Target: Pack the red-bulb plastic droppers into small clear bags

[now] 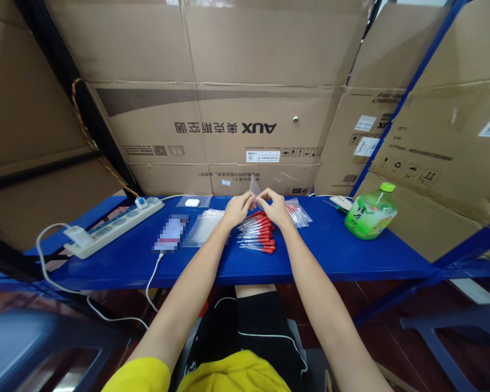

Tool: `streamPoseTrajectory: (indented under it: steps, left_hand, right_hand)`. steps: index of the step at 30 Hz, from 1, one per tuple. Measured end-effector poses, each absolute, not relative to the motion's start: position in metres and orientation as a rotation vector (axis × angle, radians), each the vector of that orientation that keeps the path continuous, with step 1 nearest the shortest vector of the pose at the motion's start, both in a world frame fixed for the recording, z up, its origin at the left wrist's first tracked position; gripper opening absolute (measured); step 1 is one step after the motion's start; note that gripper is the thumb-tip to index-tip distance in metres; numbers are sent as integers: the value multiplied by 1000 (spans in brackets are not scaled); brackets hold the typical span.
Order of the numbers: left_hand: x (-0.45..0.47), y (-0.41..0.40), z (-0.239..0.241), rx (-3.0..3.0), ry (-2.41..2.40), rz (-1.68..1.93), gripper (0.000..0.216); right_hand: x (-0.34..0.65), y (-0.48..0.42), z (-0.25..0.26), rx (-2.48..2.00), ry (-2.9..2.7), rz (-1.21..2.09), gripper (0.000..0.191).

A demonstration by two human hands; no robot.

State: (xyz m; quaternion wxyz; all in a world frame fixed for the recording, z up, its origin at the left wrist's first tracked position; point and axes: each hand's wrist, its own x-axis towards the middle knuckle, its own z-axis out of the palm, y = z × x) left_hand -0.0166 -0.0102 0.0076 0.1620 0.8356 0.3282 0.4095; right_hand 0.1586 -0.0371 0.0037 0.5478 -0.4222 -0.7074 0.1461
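My left hand (239,208) and my right hand (274,206) meet over the blue table, fingers pinched on a small clear plastic bag (254,187) held up between them. Just below them lies a row of clear droppers with red rubber bulbs (263,235), bulbs toward the right. Left of the droppers is a stack of flat clear plastic bags (204,227), partly covered by my left forearm. Beyond my right wrist are bags with red-bulbed droppers inside (297,212).
A white power strip (116,227) with a plugged-in charger and a charging phone (170,234) lie on the left. A white earphone case (192,202) sits at the back. A green drink bottle (371,212) stands on the right. Cardboard (228,103) walls the back and sides.
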Motion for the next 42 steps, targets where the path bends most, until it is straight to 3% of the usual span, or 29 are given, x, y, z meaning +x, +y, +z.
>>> streamPoseTrajectory:
  steps: [9,19,24,27,31,37,42]
  left_hand:
    - [-10,-12,6,2446,1417,1211,28]
    - [-15,-18,9,2462,1317,1301,27]
    - [-20,-17,9,2442,1164,1139,20]
    - [-12,-12,4,2132,976,1102,37]
    - [6,-7,1,1276,714,1073,60]
    - [5,-9,12,665,291,1241,39]
    - [-6,-3,13,460,268,1270,38]
  right_hand:
    - [160,-29,-1,-1346,-1517,-151,15]
    - [154,-24,-7,-1292,-1581,-106,11]
    - [161,-24,-4,-1266,-1386,-228,11]
    - [163,-25,-3,-1203,-1375,-231,12]
    - [158,-30,0,-1077,-1506,-210,14]
    - [146,-38,4,-918,-1834,-91,24]
    - [141,-30,-2,-854,-1912,18,46]
